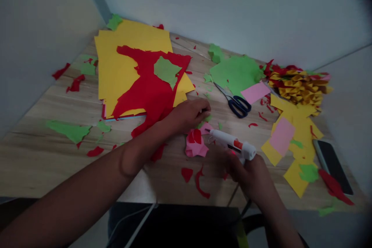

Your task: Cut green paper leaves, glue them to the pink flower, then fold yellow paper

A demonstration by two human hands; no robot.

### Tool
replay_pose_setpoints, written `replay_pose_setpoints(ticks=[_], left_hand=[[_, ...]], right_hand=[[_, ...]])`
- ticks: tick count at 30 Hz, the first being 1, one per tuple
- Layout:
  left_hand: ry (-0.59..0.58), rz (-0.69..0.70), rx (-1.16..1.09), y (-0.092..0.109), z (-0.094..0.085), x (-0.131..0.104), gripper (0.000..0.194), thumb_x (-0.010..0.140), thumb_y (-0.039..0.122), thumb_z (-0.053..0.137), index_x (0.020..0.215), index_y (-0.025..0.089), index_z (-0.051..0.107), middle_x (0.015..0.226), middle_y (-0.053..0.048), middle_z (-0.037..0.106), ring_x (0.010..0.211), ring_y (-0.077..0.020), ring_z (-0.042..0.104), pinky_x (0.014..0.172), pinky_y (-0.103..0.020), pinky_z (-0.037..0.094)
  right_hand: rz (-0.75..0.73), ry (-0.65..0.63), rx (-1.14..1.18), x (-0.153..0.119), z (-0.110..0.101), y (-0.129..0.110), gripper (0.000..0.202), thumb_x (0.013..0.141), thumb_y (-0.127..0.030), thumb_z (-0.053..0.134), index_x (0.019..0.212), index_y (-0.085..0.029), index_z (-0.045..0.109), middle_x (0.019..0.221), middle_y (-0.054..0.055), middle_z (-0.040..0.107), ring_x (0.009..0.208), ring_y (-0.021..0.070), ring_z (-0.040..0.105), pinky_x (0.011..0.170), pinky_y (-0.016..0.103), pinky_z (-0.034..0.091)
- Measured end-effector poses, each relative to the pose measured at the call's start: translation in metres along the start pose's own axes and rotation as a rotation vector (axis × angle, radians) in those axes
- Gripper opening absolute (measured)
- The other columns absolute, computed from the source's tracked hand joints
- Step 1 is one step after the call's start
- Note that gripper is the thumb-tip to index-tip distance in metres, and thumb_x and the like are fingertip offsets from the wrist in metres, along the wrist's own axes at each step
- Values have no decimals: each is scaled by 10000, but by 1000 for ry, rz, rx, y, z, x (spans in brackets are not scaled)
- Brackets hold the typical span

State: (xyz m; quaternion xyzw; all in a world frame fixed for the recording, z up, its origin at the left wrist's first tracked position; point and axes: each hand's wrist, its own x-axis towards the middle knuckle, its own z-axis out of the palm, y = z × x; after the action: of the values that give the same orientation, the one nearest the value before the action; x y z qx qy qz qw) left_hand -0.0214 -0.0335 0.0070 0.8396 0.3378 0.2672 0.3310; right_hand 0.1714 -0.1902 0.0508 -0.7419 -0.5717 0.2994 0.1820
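Observation:
My right hand (245, 172) grips a white hot glue gun (229, 139) with an orange patch on its side, its dark nozzle aimed left. Close to the nozzle is a pink and red paper flower (196, 143) low on the table, with green paper showing beside it. Just above the flower my left hand (193, 114) has its fingers pinched together. A bit of green shows by the fingertips, but what they hold is too small to make out.
Yellow sheets (113, 66) lie at the left under a torn red sheet (157, 93). Scissors (236, 104) lie beyond the glue gun. A frilled yellow and red paper bundle (299, 87) and a phone (333, 166) are at the right. Red and green scraps are scattered around.

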Motion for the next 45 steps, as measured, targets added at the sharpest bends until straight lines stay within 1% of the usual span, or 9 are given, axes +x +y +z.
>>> replay_pose_setpoints(ticks=[7,16,22,26,29,32,37,42,45], left_hand=[[-3,22,2,-1,0,0,143,950,293,510,934,192,610,920,-26,659,783,-159,578,692,-284,424],[18,30,-11,-3,1,0,116,944,271,528,924,192,611,911,-25,664,768,-152,576,703,-272,431],[113,119,40,-2,-2,1,168,960,311,529,893,178,604,928,-58,673,876,-192,575,818,-323,437],[201,139,36,-1,-5,1,185,971,336,526,888,188,599,963,-65,683,924,-203,580,867,-352,424],[258,123,8,1,-5,1,187,973,344,517,865,203,576,946,-58,679,921,-196,585,860,-354,437],[367,93,-42,2,-4,1,162,976,328,501,874,214,553,936,-51,663,906,-186,587,860,-350,463],[526,112,-68,9,-8,-3,112,967,315,532,941,217,581,970,-47,668,951,-186,605,919,-363,474],[444,153,-88,18,-8,-7,143,963,327,568,936,214,650,901,-42,712,884,-179,644,861,-342,497],[309,302,-50,20,-7,-7,175,979,327,562,961,224,701,882,-40,744,851,-169,653,852,-329,489]], right_hand=[[-50,1,-3,1,-3,-6,438,881,-578,492,650,-217,584,429,4,544,390,165,509,390,268,345],[-78,-3,0,3,1,-11,394,878,-515,486,762,-196,686,408,-3,526,382,174,524,386,264,349],[-35,4,41,-4,-5,-5,390,870,-542,543,772,-186,668,448,-7,541,404,161,519,383,256,357],[80,-22,223,-19,-11,-3,396,847,-589,607,845,-196,655,467,-35,540,409,144,513,397,240,396],[154,107,352,-26,-13,-4,431,840,-629,599,856,-201,647,423,-55,474,391,137,476,390,238,383],[139,249,424,-23,-13,-1,416,854,-588,597,942,-185,650,440,-56,484,404,132,463,414,241,390],[188,370,521,-10,-9,4,417,785,-502,698,1034,-170,649,639,4,655,562,166,617,530,268,504],[157,446,610,3,1,-7,433,722,-437,785,1023,-191,593,703,-4,687,600,174,661,563,280,533],[33,493,625,15,7,-21,393,729,-385,785,1005,-210,567,720,-25,687,605,154,653,599,282,541]])
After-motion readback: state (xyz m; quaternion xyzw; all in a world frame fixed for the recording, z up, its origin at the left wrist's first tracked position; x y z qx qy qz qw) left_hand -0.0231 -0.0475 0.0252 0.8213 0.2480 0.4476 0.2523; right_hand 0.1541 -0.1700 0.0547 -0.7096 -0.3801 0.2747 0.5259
